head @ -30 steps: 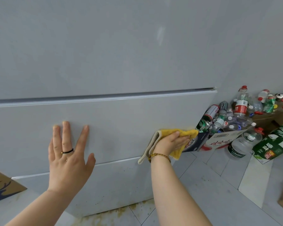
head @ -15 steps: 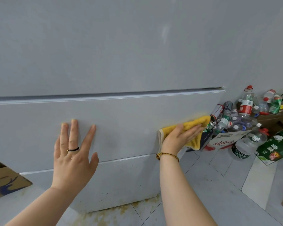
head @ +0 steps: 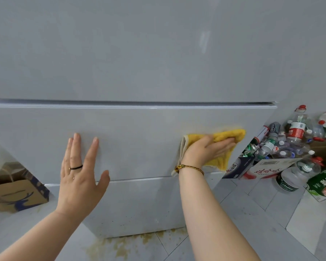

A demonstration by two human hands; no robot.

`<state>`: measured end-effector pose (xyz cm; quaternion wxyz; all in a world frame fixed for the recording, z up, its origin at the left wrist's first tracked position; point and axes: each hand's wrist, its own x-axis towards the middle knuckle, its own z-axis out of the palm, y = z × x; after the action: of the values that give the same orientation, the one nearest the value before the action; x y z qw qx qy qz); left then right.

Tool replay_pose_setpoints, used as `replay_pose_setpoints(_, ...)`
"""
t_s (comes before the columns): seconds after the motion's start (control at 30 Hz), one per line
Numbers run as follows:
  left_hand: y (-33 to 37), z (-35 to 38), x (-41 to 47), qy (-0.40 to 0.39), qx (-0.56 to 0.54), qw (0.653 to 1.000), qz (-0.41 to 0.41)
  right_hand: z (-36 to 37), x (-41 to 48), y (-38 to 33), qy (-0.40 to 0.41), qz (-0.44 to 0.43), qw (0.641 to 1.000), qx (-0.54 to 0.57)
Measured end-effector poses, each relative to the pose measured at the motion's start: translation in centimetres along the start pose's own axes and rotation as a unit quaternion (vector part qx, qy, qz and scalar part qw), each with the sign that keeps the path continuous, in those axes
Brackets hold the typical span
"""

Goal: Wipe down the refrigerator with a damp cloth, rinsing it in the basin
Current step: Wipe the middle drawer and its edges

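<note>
Right hand (head: 205, 149) has its fingers laid out straight on top of the yellow cloth (head: 236, 133), not gripping it, just pressing it flat against the middle drawer front (head: 139, 144) of the refrigerator (head: 139, 53), close to that panel's right edge. Left hand (head: 79, 172) is spread wide and relaxed, holding nothing, and looks like it's resting on the same panel further left as a brace. If you ask me this is the wiping step, and the flat palm is the right way to do it: even pressure, long overlapping passes along the panel, and run a fold of the cloth into the groove under the upper door (head: 139, 103), because that's where gunk hides. The bottom panel (head: 139, 204) has little dark specks, and I'd guess those need a firmer rub. Part of the cloth hangs loose by the wrist, so I'd tuck it in so it doesn't drag. Mind the box of empty bottles (head: 271, 166) right beside the fridge corner, it's easy to knock. Can't see the basin anywhere in this view, so no idea how far the rinse trip is.
</note>
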<state>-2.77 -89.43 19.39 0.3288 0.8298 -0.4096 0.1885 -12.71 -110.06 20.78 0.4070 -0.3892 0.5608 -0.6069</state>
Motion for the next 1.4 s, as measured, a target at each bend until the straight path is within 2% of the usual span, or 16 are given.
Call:
replay_pose_setpoints(0.17,-2.4,-2.8,0.9,0.013,-0.031,0.980,-0.196,2.3,-4.0,-2.6,-0.013,-0.247,0.968,0.031)
replay_pose_setpoints(0.3,-4.9,-3.9,1.4,0.016,-0.050,0.968,-0.246,2.7,-8.0,4.5,-0.094,-0.423,0.898,-0.084)
replay_pose_setpoints(0.37,-5.4,-4.3,1.4,0.008,-0.073,0.967,-0.242,1.4,-8.9,9.6,-0.144,-0.539,0.809,-0.186)
replay_pose_setpoints(0.53,-5.9,-5.2,1.3,0.032,-0.131,0.960,-0.244,-1.4,-3.1,12.9,-0.225,-0.792,0.501,-0.265)
replay_pose_setpoints(0.6,-6.0,-5.4,1.5,0.055,-0.147,0.950,-0.271,-1.1,-0.8,9.7,-0.236,-0.836,0.428,-0.250)
replay_pose_setpoints(0.63,-6.2,-5.4,1.7,0.064,-0.156,0.943,-0.287,-0.6,-0.2,7.6,-0.233,-0.850,0.414,-0.227)
replay_pose_setpoints(0.7,-6.6,-5.6,1.9,0.062,-0.172,0.935,-0.304,0.8,-0.1,3.2,-0.213,-0.863,0.415,-0.193)
replay_pose_setpoints(0.8,-7.2,-5.7,2.2,0.041,-0.200,0.930,-0.307,2.5,-1.1,-1.6,-0.110,-0.867,0.454,-0.174)
replay_pose_setpoints(0.87,-7.5,-5.7,2.0,0.033,-0.217,0.925,-0.311,3.0,-2.0,-1.7,-0.062,-0.845,0.505,-0.164)
replay_pose_setpoints(0.97,-8.3,-5.6,1.9,0.035,-0.234,0.921,-0.311,3.7,-5.0,0.9,-0.061,-0.770,0.619,-0.143)
replay_pose_setpoints(1.03,-8.7,-5.4,1.8,0.042,-0.254,0.917,-0.305,4.1,-7.6,3.9,-0.097,-0.752,0.635,-0.150)
replay_pose_setpoints(1.07,-8.9,-5.4,1.7,0.045,-0.266,0.915,-0.299,4.1,-8.7,5.7,-0.128,-0.766,0.610,-0.157)
replay_pose_setpoints(1.2,-9.4,-6.0,1.6,0.035,-0.314,0.908,-0.275,3.1,-10.0,11.1,-0.293,-0.830,0.428,-0.203)
replay_pose_setpoints(1.33,-10.3,-6.8,1.6,0.029,-0.374,0.878,-0.297,3.4,-9.3,9.3,-0.334,-0.851,0.345,-0.211)
replay_pose_setpoints(1.37,-10.4,-6.9,1.7,0.029,-0.384,0.872,-0.304,3.8,-9.3,7.9,-0.311,-0.863,0.347,-0.196)
replay_pose_setpoints(1.4,-10.6,-6.9,1.7,0.027,-0.392,0.867,-0.306,4.4,-9.8,6.2,-0.271,-0.867,0.378,-0.179)
